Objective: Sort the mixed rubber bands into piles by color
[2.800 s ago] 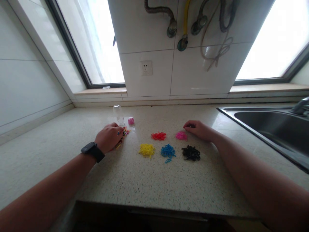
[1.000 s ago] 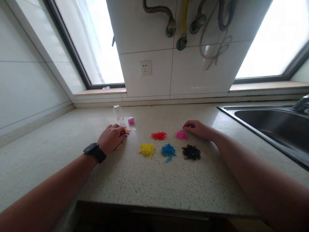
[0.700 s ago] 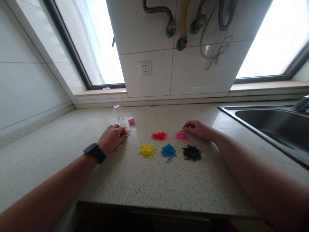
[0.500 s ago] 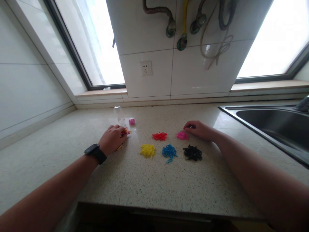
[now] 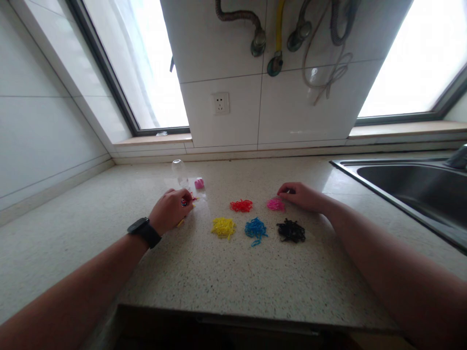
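My left hand (image 5: 170,210), with a black watch on its wrist, rests on the counter at the left. Its fingers are curled closed over a small mixed heap of colored rubber bands (image 5: 194,198), mostly hidden by the hand; what the fingertips grip does not show. At the right, my right hand (image 5: 301,196) lies just beyond the pink rubber bands (image 5: 275,204). Thumb and forefinger are pinched together there, their contents too small to make out. Nearby lie separate piles of red rubber bands (image 5: 241,205), yellow rubber bands (image 5: 224,227), blue rubber bands (image 5: 256,229) and black rubber bands (image 5: 291,230).
Behind my left hand stands a clear bottle (image 5: 178,172), with a pink cap (image 5: 199,183) beside it. A steel sink (image 5: 408,182) is set into the counter (image 5: 219,277) at the right. The tiled wall carries a socket (image 5: 221,103) and hoses above.
My left hand has turned slightly and its fingers have drawn together over the mixed heap, shifting a few bands. The right hand and sorted piles stay in place.
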### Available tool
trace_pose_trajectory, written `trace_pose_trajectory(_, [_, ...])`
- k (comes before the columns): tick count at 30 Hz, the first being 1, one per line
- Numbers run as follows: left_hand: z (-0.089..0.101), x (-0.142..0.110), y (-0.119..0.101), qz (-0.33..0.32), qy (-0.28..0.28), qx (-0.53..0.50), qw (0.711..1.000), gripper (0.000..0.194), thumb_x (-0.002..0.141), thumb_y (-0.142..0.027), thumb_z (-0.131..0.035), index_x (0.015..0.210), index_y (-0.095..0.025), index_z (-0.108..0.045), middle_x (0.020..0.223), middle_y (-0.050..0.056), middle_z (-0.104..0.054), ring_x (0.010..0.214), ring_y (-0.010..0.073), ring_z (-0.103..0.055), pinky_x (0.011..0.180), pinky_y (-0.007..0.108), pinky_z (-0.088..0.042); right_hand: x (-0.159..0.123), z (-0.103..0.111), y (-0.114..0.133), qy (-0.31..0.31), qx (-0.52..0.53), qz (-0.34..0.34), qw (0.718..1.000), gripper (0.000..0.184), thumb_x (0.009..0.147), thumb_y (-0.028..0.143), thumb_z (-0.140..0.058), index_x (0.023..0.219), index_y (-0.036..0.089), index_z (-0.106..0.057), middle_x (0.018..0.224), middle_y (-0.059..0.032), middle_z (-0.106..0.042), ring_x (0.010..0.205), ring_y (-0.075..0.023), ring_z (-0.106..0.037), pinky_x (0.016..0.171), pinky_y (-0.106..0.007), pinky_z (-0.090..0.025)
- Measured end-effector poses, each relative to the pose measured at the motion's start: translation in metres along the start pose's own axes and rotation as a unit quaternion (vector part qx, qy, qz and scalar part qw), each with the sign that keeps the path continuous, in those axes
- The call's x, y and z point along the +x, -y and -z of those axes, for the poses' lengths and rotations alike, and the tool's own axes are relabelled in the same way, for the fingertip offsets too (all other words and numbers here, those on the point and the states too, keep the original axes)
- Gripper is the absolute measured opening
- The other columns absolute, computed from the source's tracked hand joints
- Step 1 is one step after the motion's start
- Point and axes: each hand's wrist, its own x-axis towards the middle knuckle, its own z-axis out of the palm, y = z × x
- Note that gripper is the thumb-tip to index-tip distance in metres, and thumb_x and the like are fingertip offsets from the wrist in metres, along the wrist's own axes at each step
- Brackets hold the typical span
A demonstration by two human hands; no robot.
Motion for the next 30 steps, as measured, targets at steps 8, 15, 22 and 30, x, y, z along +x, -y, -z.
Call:
trace_pose_trajectory(8, [0.001, 0.002, -0.001, -0.024, 0.006, -0.005, 1.000, 0.020, 0.085, -0.022, -0.057, 0.099, -0.020, -0.072, 0.094, 0.004, -0.074, 0.089, 0.0221, -0.063, 0.091, 0.039, -0.047, -0.001, 0.000, 0.001, -0.001, -0.004, -0.002, 1.000, 0.027, 0.086, 0.041, -0.058, 0.095, 0.020, -0.072, 0.094, -0.0082, -0.074, 0.083, -0.0229, -0.066, 0.076, -0.036, -0.050])
trace_pose_trajectory(15, [0.002, 0.002, 0.001, -0.028, 0.002, -0.002, 1.000, 0.020, 0.087, -0.023, -0.056, 0.094, -0.020, -0.073, 0.096, 0.004, -0.075, 0.092, 0.0234, -0.063, 0.094, 0.040, -0.046, -0.001, -0.001, 0.001, 0.006, -0.003, -0.001, 1.000, 0.027, 0.086, 0.041, -0.058, 0.095, 0.020, -0.072, 0.091, -0.0081, -0.074, 0.082, -0.0228, -0.066, 0.076, -0.035, -0.051])
trace_pose_trajectory(22, [0.000, 0.001, 0.004, -0.044, -0.004, 0.009, 0.999, 0.020, 0.092, -0.027, -0.054, 0.094, -0.018, -0.071, 0.097, 0.006, -0.074, 0.091, 0.0238, -0.061, 0.091, 0.039, -0.046, 0.000, -0.001, 0.000, 0.010, -0.007, -0.003, 1.000, 0.028, 0.087, 0.041, -0.057, 0.096, 0.019, -0.072, 0.092, -0.0084, -0.074, 0.083, -0.0226, -0.066, 0.076, -0.035, -0.050])
trace_pose_trajectory(30, [-0.006, 0.002, 0.013, -0.064, -0.009, 0.016, 0.998, 0.022, 0.096, -0.030, -0.053, 0.099, -0.020, -0.072, 0.101, 0.005, -0.074, 0.092, 0.0237, -0.061, 0.092, 0.039, -0.046, 0.000, -0.001, 0.001, 0.014, -0.012, -0.009, 1.000, 0.030, 0.088, 0.042, -0.056, 0.097, 0.019, -0.072, 0.091, -0.0084, -0.073, 0.082, -0.0223, -0.065, 0.074, -0.034, -0.049])
